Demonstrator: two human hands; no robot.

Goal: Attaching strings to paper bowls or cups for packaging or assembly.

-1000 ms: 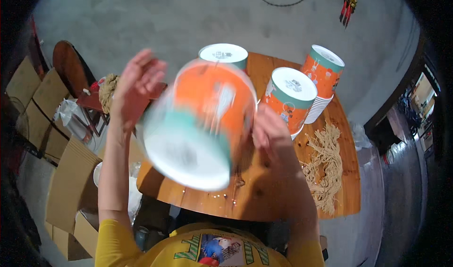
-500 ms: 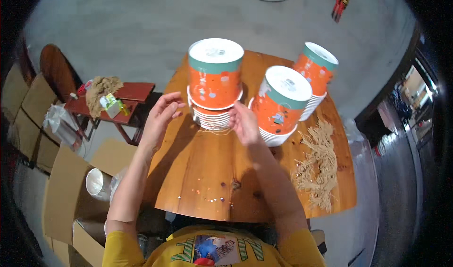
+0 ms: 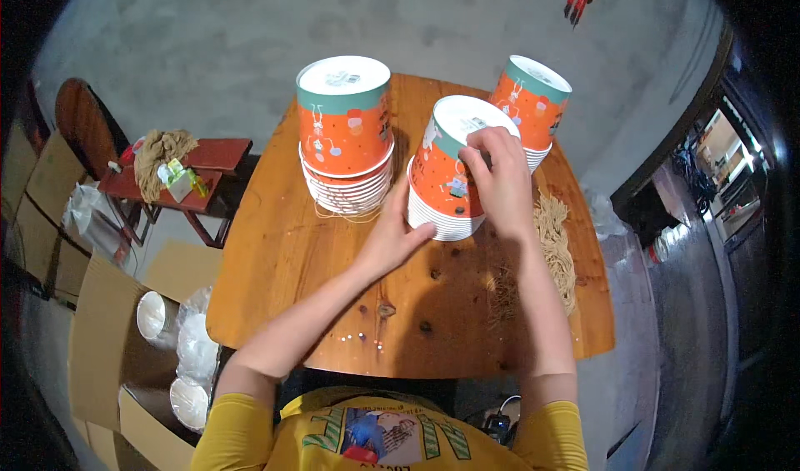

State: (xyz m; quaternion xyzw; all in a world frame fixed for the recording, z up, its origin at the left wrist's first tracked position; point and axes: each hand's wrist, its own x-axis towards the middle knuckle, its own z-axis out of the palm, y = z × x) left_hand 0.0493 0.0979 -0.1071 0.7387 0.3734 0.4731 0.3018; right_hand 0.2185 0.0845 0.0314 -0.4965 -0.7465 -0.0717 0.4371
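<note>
As the left hand [image 3: 392,239] cups ridged, stacked tubs [image 3: 432,175], the right hand [image 3: 502,186] clasps them.

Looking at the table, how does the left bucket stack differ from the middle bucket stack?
The left bucket stack stands untouched, while the left hand and right hand are at the middle bucket stack.
Thin tan strands show at the left stack's foot; none show at the middle stack's.
The left stack is unobstructed by hands; the right hand covers part of the middle stack.
Both are upside down, with white bases, green bands and orange patterned walls.
</note>
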